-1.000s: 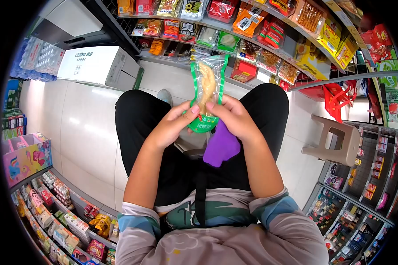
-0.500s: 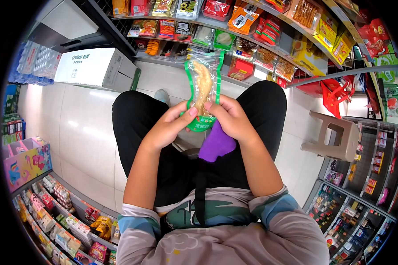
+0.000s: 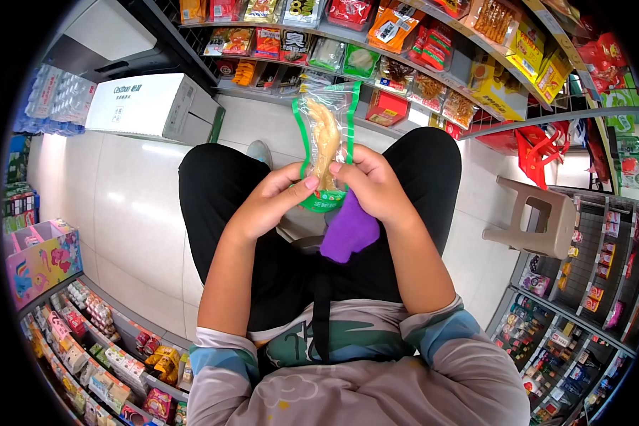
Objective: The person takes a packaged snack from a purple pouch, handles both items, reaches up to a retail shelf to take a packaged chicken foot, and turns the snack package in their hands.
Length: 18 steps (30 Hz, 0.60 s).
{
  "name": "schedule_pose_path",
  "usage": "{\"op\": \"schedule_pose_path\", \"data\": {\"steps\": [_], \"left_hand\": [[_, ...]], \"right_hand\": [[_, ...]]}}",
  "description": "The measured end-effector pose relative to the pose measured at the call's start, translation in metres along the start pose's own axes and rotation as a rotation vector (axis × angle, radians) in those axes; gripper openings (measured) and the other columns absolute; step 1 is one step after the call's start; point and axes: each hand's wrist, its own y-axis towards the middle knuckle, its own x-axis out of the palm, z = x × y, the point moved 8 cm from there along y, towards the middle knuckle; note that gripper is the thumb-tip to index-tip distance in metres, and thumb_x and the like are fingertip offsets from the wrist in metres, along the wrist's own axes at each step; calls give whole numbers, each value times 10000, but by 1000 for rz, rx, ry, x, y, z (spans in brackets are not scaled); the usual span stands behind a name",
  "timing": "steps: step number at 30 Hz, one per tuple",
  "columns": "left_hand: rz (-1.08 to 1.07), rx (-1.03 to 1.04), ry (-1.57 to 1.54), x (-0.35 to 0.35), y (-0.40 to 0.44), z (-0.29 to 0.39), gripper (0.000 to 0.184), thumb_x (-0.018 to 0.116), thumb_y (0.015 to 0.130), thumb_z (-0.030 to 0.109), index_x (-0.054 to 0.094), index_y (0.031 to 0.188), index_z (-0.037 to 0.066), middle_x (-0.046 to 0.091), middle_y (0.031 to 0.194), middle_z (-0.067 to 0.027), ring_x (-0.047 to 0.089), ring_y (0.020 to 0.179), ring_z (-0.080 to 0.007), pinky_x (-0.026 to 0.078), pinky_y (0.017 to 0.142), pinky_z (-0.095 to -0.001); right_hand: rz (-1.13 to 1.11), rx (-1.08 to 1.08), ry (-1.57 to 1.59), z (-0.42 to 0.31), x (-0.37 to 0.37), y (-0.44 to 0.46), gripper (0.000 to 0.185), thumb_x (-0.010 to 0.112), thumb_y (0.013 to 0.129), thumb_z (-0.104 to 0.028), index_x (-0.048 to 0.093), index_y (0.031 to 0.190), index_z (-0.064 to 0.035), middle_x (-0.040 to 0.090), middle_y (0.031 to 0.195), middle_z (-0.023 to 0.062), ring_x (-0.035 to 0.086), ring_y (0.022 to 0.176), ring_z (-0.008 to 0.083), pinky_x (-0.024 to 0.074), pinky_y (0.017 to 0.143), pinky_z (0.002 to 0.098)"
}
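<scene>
The left hand (image 3: 268, 200) and right hand (image 3: 378, 190) pinch the low end of a clear packet (image 3: 326, 153) with green edges, thumbs in front and other fingers curled behind. It is up between the knees, and its small white writing is too tiny to read. A purple cloth (image 3: 349, 231) hangs under the right hand. A white box (image 3: 138, 106) says "Cestbon". A black packet (image 3: 294, 44) on the shelf (image 3: 440, 77) says "臭". A beige stool (image 3: 536, 220) stands on the right.
</scene>
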Motion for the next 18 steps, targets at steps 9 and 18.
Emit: {"op": "schedule_pose_path", "data": {"steps": [9,18], "left_hand": [[174,30,-139,-18,3,0,350,583,994,260,561,1270,45,629,1091,-1,560,956,-73,447,834,-243],[222,134,-100,-20,1,5,313,612,979,201,552,1237,32,626,1100,-15,568,1017,-88,454,900,-269]], "right_hand": [[-133,118,98,2,21,-2,157,592,955,-101,638,1070,-5,667,925,-3,594,834,55,484,760,245],[-251,126,-31,14,27,-3,169,614,944,-141,657,1036,-6,670,934,-8,584,848,44,486,767,249]]}}
